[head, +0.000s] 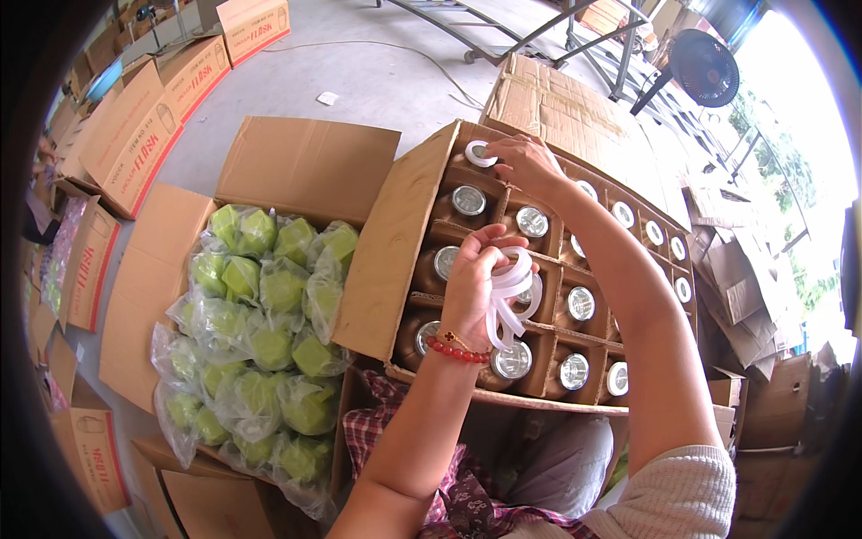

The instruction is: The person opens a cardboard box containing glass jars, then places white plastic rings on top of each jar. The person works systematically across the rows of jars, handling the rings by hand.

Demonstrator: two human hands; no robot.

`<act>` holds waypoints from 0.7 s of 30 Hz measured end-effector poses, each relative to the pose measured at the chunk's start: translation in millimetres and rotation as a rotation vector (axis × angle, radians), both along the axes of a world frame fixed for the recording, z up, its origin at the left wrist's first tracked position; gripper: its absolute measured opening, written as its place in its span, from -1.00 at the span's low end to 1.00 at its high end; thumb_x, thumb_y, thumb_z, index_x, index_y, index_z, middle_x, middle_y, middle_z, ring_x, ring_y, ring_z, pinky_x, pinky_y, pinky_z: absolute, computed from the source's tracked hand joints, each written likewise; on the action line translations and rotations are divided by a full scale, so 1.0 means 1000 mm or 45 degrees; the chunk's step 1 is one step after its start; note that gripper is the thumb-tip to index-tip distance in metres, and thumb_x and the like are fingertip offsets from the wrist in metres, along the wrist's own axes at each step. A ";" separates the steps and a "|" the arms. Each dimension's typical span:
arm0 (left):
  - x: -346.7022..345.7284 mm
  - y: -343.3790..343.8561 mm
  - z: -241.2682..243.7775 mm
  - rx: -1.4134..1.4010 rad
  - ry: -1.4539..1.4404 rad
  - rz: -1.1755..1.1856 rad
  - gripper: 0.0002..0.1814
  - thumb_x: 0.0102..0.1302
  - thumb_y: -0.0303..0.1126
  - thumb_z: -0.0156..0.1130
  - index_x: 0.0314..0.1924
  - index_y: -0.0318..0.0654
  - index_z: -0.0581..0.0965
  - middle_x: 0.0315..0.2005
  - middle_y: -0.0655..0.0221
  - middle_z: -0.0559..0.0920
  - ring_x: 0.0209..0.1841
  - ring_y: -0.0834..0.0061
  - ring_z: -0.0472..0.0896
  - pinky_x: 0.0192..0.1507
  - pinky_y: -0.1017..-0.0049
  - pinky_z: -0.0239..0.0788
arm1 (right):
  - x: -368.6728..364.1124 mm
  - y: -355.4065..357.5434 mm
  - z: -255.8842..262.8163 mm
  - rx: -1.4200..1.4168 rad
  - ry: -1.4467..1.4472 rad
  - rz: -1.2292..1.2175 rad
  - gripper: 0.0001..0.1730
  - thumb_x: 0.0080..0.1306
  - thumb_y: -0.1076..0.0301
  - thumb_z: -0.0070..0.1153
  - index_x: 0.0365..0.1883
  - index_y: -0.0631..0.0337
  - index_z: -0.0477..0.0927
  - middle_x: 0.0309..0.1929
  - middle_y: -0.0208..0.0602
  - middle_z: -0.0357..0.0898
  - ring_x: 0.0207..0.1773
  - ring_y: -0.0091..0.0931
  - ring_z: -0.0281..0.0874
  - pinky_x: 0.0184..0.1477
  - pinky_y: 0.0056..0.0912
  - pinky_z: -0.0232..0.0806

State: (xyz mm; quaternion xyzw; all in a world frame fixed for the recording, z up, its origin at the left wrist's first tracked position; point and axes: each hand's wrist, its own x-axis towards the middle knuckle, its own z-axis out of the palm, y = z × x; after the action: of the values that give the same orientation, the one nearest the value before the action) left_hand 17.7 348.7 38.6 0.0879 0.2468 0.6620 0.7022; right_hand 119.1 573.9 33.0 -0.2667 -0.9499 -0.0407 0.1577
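A divided cardboard carton (397, 283) stands before me, with silvery glass flask liners (580, 303) upright in its compartments. My left hand (477, 266) is above the carton's left half and holds several loose white plastic rings (513, 283), which hang from its fingers. At the far left corner compartment, the fingers of my right hand (526, 162) grip the right edge of a white ring (480, 153) on a liner's mouth. White rings sit on other mouths along the far and right sides, such as one liner's ring (617, 378) at the near edge. My right forearm hides some compartments.
Left of the carton, an open box (151, 296) holds green plastic parts (283, 290) in clear bags. A closed carton (552, 101) adjoins the far side. Printed flask cartons (135, 151) line the left. A black fan (704, 67) and flattened cardboard (731, 283) are at right.
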 end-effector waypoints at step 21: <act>-0.004 -0.003 0.004 -0.029 -0.039 0.011 -0.60 0.16 -0.64 -0.11 0.04 -0.28 0.33 -0.16 0.17 0.57 -0.32 0.30 0.64 -0.30 0.41 0.54 | 0.012 -0.010 0.003 0.350 -0.117 0.082 -0.65 0.24 0.40 0.03 0.00 0.05 0.59 0.04 -0.28 0.57 0.09 -0.30 0.51 0.13 -0.32 0.35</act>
State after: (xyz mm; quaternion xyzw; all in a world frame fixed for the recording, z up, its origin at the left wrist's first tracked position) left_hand 13.7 346.0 42.3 0.0688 0.2440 0.6635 0.7040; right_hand 131.1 563.7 35.8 -0.2097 -0.9496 -0.1776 0.1505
